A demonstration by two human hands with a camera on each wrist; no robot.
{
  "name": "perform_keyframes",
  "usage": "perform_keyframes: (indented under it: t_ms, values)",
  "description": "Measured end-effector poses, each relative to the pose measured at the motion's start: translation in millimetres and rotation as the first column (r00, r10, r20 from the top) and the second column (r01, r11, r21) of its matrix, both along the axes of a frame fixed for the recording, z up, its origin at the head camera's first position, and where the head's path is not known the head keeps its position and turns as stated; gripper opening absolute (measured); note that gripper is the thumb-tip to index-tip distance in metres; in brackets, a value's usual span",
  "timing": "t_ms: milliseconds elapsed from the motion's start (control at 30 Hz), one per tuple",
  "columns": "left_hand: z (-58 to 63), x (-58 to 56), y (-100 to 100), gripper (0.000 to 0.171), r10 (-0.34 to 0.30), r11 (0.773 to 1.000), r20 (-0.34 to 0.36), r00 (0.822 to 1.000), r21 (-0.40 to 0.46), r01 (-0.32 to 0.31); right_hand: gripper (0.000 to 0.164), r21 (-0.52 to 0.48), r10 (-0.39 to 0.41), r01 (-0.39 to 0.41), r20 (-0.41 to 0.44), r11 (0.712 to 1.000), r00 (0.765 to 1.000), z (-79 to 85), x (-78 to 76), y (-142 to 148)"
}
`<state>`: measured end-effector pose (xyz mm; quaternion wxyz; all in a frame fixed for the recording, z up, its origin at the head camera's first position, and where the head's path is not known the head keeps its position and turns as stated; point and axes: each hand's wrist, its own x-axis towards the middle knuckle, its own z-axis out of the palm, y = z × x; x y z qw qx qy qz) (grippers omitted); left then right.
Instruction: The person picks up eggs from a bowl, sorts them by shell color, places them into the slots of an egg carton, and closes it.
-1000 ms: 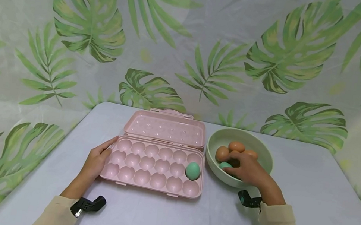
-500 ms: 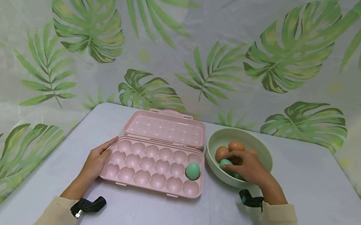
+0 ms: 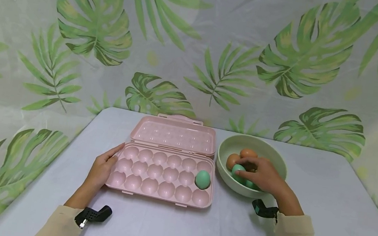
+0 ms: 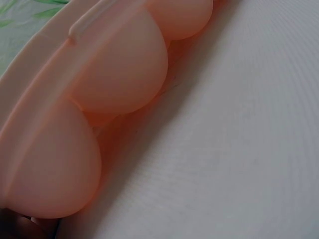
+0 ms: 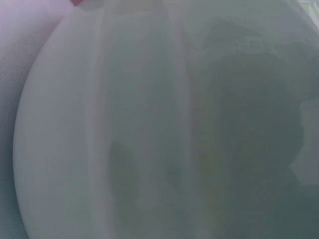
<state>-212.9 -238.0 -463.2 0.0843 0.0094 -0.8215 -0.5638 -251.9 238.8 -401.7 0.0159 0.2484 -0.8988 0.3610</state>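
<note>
My left hand (image 3: pixel 99 168) grips the left side of an open pink egg tray (image 3: pixel 157 196), its thumb along the rim. In the left wrist view the tray's rounded cups (image 4: pixel 124 64) show from outside, with fingertips low in the corner. One green egg (image 3: pixel 202 179) sits in the right-end column, middle row. At the pale green bowl (image 3: pixel 279 164), my right hand (image 3: pixel 265 176) pinches another green egg (image 3: pixel 237 172) between thumb and fingers, near the bowl's left inner wall. The right wrist view shows only the bowl's outer wall (image 5: pixel 144 114), blurred.
Brown eggs (image 3: pixel 248 153) and a further green egg (image 3: pixel 251 184) lie in the bowl, partly hidden by my right hand. The tray's lid (image 3: pixel 174 134) lies folded back behind it. A white cloth (image 3: pixel 231 233) covers the table; a leaf-print curtain (image 3: pixel 167 60) hangs behind.
My right fingers have closed on the green egg in the bowl and raised it slightly. The left hand and the tray have stayed in place.
</note>
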Motion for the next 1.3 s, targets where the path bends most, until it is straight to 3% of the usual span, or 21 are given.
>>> perform_keyframes:
  t_ms: [500,767,933,1300]
  values:
    - [-4.1,3.7,-0.7,0.044,0.0,0.999,-0.007,1.0,0.043,0.001,0.04,-0.08,-0.068,0.072,0.06,0.994,0.996,3.7,1.0,1.3]
    - [1.1,5.4,2.6,0.044,-0.01,0.998,-0.007,1.0,0.065,0.011,0.042,-0.127,-0.089,0.098,0.079,0.987,0.993,7.2,1.7,1.5]
    - [2.5,2.9,3.9,0.044,-0.017,0.997,-0.018,1.0,0.072,0.018,0.038,-0.163,-0.09,0.1,0.067,0.982,0.994,10.3,2.8,-0.2]
    - [3.8,3.2,1.4,0.044,-0.007,0.996,0.035,0.999,0.088,0.004,0.037,-0.186,-0.131,0.134,0.028,0.973,0.991,9.3,1.2,-8.7]
